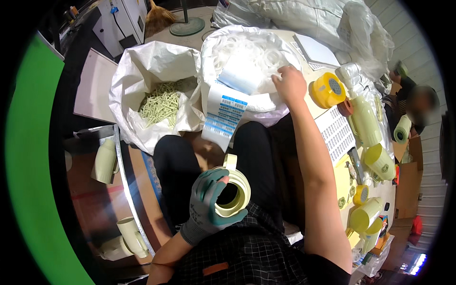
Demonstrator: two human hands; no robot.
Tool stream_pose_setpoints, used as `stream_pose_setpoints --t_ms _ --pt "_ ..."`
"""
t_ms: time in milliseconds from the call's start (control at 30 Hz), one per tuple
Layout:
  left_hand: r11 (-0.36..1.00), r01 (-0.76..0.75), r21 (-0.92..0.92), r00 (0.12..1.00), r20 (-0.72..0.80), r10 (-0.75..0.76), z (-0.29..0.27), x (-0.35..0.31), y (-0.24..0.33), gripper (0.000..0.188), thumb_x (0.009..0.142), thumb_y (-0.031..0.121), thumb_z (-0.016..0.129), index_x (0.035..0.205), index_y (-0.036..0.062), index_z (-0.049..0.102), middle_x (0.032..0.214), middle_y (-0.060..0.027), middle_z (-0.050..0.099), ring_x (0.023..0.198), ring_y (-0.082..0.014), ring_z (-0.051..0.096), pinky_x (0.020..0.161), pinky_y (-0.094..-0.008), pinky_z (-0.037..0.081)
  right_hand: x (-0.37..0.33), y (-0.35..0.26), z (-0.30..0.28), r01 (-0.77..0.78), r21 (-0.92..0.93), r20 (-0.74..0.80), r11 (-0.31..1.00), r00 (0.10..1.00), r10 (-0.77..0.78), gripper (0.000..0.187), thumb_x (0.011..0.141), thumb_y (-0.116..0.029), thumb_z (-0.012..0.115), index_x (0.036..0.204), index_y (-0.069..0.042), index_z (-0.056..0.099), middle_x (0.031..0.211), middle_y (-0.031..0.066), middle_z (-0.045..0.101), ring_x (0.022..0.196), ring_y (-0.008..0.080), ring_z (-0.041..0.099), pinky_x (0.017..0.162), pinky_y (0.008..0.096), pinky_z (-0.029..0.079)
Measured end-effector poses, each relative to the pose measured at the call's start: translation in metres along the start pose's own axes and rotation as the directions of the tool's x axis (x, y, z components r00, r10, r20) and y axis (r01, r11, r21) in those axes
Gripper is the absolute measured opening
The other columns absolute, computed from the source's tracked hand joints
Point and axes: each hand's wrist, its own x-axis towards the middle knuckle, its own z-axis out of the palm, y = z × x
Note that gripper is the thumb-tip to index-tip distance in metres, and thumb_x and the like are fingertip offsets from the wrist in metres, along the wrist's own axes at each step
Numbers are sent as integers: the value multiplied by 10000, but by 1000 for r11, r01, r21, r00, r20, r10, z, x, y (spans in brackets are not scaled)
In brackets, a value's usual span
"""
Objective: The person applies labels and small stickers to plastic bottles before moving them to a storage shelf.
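My left hand (204, 204), in a grey and teal glove, is wrapped round a pale yellow-green thermos jug body (243, 192) at my lap. Its round mouth faces up, dark inside, and its handle points away from me. My bare right hand (290, 85) is over the right side of a white sack (209, 52) full of translucent plastic rings (244, 50). Its fingers are bent and somewhat apart, and I see nothing between them. A roll of printed blue-and-white labels (228, 107) lies on the rings, its strip hanging down the sack's front.
At left, a second white sack (130, 71) contains pale green sticks (161, 104). Several jug bodies lie in a metal-edged tray (124, 175). The right-hand table holds yellow tape (327, 90), a label sheet (335, 133) and more jugs (365, 121). Another person (418, 102) sits at far right.
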Motion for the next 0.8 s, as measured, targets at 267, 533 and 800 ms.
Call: stream_pose_setpoints --t_ms 267,533,800 --pt "995 2 96 1000 -2 -1 -12 2 -5 882 671 438 947 1373 59 571 1336 -165 628 1224 -379 618 1086 -549 472 13 12 -7 -49 290 272 956 962 -34 210 815 -245 792 968 -104 814 1015 106 771 949 295 735 837 412 571" --pt "981 -33 194 999 42 25 -14 9 4 851 697 447 937 1352 33 582 1358 -136 615 1249 -344 583 1070 -520 462 6 8 3 -48 375 136 926 991 -4 182 901 -236 729 962 -70 772 934 116 780 880 326 739 802 424 570" --pt "984 -10 178 1000 17 7 -9 6 3 838 684 429 937 1339 44 584 1357 -138 613 1245 -359 577 1057 -521 463 5 10 -10 135 231 210 963 960 -185 100 881 -131 727 956 -66 744 947 139 759 914 358 719 815 451 568"
